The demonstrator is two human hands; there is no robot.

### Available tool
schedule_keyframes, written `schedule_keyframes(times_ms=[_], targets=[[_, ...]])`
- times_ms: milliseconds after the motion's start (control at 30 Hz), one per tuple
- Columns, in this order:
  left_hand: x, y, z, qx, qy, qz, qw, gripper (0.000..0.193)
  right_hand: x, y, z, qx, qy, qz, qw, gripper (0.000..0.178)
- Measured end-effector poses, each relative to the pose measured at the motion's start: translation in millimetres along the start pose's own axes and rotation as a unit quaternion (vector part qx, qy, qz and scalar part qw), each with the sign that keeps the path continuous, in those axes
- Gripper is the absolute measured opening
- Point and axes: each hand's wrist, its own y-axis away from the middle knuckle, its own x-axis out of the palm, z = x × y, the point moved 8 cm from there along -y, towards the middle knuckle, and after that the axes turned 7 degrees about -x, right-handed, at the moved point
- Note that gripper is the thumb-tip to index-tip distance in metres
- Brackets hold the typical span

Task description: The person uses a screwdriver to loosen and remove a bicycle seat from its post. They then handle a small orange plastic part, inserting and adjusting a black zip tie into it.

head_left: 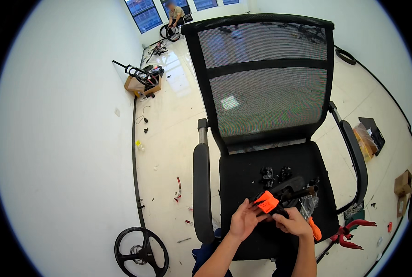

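Over the seat of a black office chair (254, 237), my right hand (296, 223) is closed round a dark part, its kind mostly hidden by my fingers. A bright orange tag-like piece (267, 201) sits at this part's far end. My left hand (244, 221) is turned palm up, fingers stretched out at the orange piece's lower edge and seemingly touching it. Just beyond lies a black saddle-shaped part (291, 184) beside a dark tube (303, 192). Small black mechanical parts (267, 174) rest farther back on the seat. A clear plastic bag (309, 203) and another orange item (315, 228) are right of my hands.
Armrests (202, 191) flank the seat; a mesh backrest (268, 92) rises behind. A black spoked wheel (141, 253) is at lower left, a red frame part (349, 234) at lower right. Cardboard boxes (403, 183) stand by the right wall. Another person (176, 15) sits far off near a wheel.
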Motion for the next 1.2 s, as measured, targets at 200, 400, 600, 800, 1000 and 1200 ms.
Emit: schedule_keyframes(times_ms=[200,400,600,800,1000,1200], targets=[[4.4,-2.7,-27.6,0.066,-0.166,-0.05,0.983,0.054,-28.7,15.0,11.1,0.037,-0.025,-0.047,0.998,0.022],[-3.3,-0.1,-0.1,-0.116,-0.378,-0.082,0.915,0.034,-33.1,7.4,11.1,0.022,0.107,-0.026,0.994,0.031],[5.7,-5.4,-1.2,-0.083,-0.24,-0.049,0.966,0.03,-55.2,2.0,6.3,-0.076,-0.161,-0.148,0.973,0.03],[19.5,-1.5,-3.0,-0.08,-0.176,0.023,0.981,0.035,-49.2,-10.6,2.5,-0.127,-0.205,-0.23,0.943,0.028],[27.4,4.3,-10.4,0.002,-0.137,0.065,0.988,0.031,-22.8,-12.8,20.2,-0.229,-0.122,-0.224,0.94,0.025],[23.5,12.3,-18.5,0.106,-0.191,0.011,0.976,0.028,22.5,-7.0,49.4,-0.317,0.193,-0.183,0.911,0.071]])
